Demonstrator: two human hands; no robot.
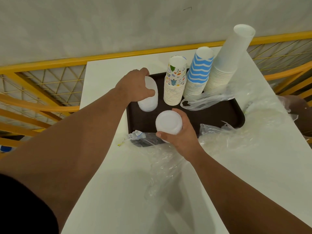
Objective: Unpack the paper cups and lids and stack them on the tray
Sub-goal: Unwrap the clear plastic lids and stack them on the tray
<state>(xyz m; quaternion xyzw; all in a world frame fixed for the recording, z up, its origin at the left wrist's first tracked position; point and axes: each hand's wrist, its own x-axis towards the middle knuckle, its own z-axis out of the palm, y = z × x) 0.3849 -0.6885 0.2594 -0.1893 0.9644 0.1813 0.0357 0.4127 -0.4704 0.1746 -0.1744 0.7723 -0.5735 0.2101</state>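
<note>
lids in two white stacks on dark tray (pixel 219 115). left hand (pixel 135 85) fingers wrapped round far lid stack (pixel 149 98), axis leaning from upright; right hand (pixel 182 132) fingers clamped on near lid stack (pixel 168 122), flat top facing camera. likely light, slippery, prone to shear; grip sides, low. three cup stacks (pixel 175 81) behind lean outward.

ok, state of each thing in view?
left hands: gripping left white plastic lid stack, on tray
right hands: holding second white lid stack
three paper cup stacks: upright, leaning
dark brown tray: on table
clear plastic wrappers: emptied, crumpled
</note>
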